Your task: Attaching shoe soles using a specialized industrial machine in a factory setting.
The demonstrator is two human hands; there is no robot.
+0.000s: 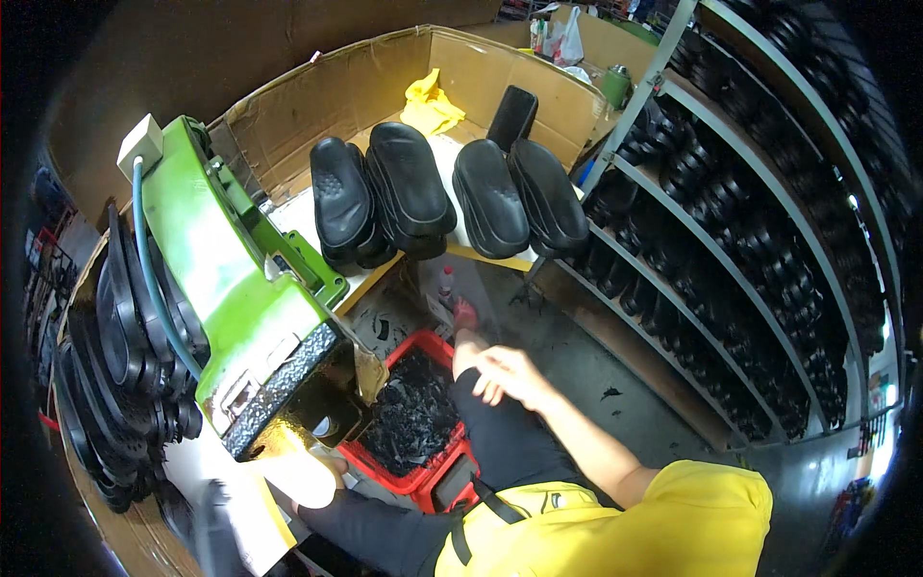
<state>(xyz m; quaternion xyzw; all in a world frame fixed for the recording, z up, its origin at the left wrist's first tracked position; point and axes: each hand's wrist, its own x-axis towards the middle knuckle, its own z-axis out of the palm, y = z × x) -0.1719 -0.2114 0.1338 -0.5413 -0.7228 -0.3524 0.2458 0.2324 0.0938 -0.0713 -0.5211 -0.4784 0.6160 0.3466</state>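
Observation:
My right hand (pixel 510 375) hovers over my right thigh. Its fingers are loosely bent and slightly apart, and nothing shows in them. Strong glare washes out the area beneath the green machine (pixel 231 279), where my left hand seems to be; its fingers cannot be made out. A dark, motion-blurred shape (pixel 219 524) lies beside that glare. Black shoe soles (pixel 341 197) stand in stacks on the white bench top beyond the machine, with further stacks (pixel 490 197) to their right. Between my legs, a red bin (pixel 437 346) holds black scraps (pixel 409 413).
More black soles (pixel 115 337) pile up left of the machine, beside its hose (pixel 159 274). Cardboard walls (pixel 336 82) surround the bench, with a yellow cloth (pixel 430 104) inside. Metal shelves (pixel 731 125) full of dark footwear parts rise at right. A bottle (pixel 446 281) stands below the bench.

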